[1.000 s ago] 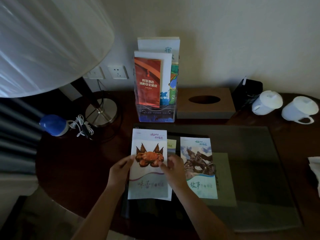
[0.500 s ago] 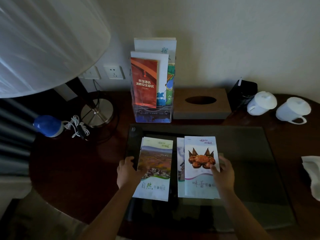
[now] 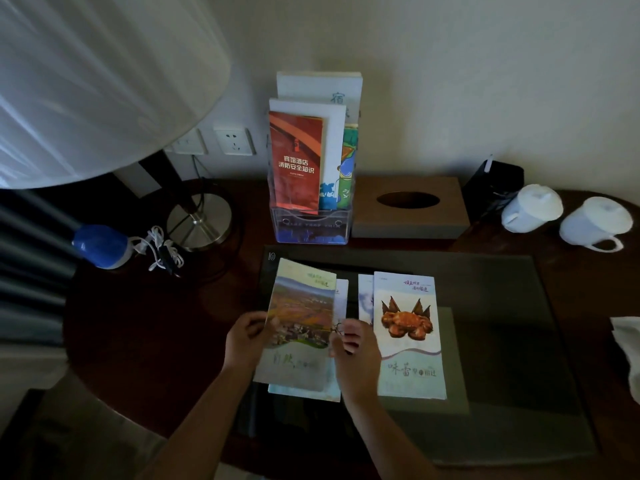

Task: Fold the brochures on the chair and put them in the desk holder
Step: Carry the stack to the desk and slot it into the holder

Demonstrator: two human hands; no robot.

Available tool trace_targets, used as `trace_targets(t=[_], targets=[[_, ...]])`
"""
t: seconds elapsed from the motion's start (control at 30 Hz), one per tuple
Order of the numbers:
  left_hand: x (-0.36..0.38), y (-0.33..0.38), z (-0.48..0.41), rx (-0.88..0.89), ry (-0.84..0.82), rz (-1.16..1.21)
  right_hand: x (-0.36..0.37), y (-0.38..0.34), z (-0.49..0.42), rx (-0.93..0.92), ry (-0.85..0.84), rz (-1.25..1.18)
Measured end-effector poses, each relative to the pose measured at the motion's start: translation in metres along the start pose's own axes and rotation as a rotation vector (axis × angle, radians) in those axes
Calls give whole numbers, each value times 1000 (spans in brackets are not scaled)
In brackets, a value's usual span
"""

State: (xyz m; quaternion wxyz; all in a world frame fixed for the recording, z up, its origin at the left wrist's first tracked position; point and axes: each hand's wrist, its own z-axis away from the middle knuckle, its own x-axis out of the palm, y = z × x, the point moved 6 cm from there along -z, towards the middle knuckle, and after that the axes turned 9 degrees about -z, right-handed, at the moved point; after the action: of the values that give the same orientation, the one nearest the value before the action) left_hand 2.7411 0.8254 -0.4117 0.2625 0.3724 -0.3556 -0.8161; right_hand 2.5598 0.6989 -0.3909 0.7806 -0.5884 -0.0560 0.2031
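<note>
A landscape brochure is lifted slightly off the glass desk mat, its left edge pinched by my left hand and its right edge by my right hand. Under it lies another brochure, mostly hidden. To the right, a crab brochure lies flat on top of one more brochure. The clear desk holder stands at the back against the wall, with a red brochure and several others in it.
A lamp with a big white shade and metal base stands at the left, next to a blue-capped device with a white cable. A brown tissue box, a black box and two white mugs sit behind the mat.
My right hand let go of the crab brochure, which stays on the right pile, and came left to the landscape brochure. Both hands now hold that brochure, raised and tilted.
</note>
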Motion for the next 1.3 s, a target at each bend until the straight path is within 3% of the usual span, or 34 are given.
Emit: trace_targets(t=[0.2,0.3,0.37,0.5,0.63,0.7,0.77,0.9,0.97,1.17,1.3], targets=[[16,35,17,40,-69,240,3,-6,-12,286,-50,-311],[41,49,25,16,-164,189,-39,-8,-24,244,49,-241],[43,48,26,16,-118,85,-77,-2,-29,205,143,-179],[22,23,25,48,134,-447,-140,24,-32,184,312,7],[25,6,23,55,112,-616,-153,30,-33,138,351,335],[29,4,20,46,86,-606,-147,19,-29,37,381,506],[30,1,18,29,76,-563,-134,7,-19,-50,411,507],[21,-6,12,14,68,-459,-77,-14,4,-323,208,446],[15,-11,8,19,47,-402,-52,-16,13,-356,127,400],[-21,-22,-8,-3,59,-193,-5,1,22,-107,-28,200],[-33,-26,-10,-95,24,-17,9,8,16,72,5,118]])
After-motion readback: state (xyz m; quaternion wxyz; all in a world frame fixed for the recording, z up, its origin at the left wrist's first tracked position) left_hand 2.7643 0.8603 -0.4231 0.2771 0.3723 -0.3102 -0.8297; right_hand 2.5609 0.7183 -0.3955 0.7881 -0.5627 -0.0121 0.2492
